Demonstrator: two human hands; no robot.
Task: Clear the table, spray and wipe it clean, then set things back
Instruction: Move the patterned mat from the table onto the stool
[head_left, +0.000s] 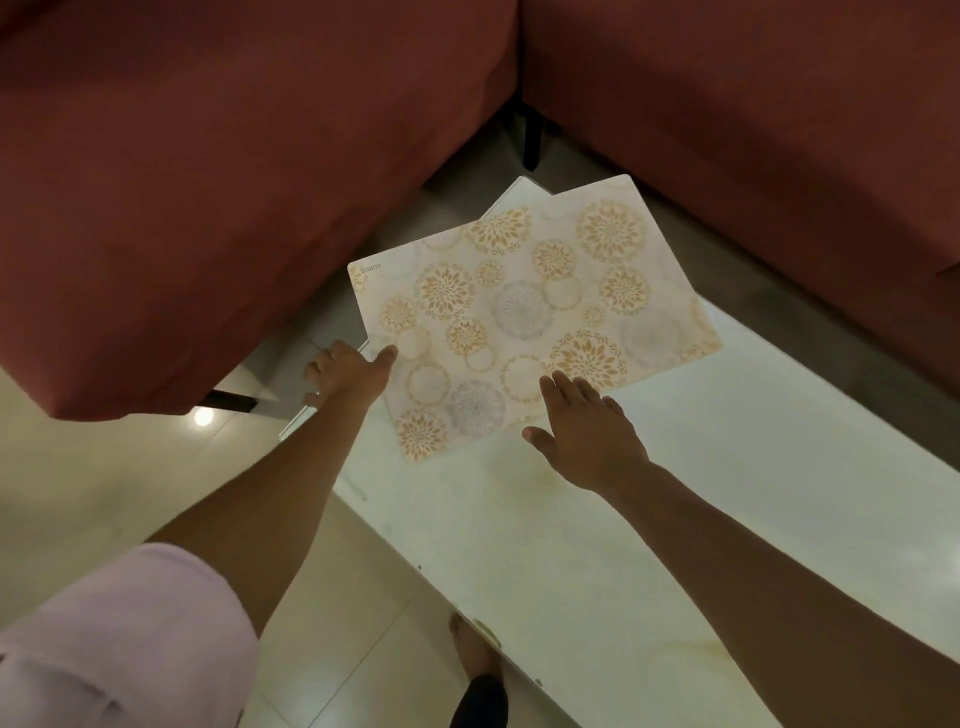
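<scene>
A cream placemat (524, 317) with orange and grey flower circles lies tilted over the far left corner of the glass table (649, 519). A second mat (602, 189) peeks out beneath it at the far end. My left hand (345, 371) pinches the mat's near left edge, thumb on top and fingers below, at the table's edge. My right hand (584, 428) lies flat with straight, spread fingers, its fingertips on the mat's near edge.
A red sofa (208, 182) stands close on the left, and another red sofa section (779, 130) runs along the far right. The pale tiled floor (104, 467) shows left of the table. My bare foot (475, 649) stands by the near table edge.
</scene>
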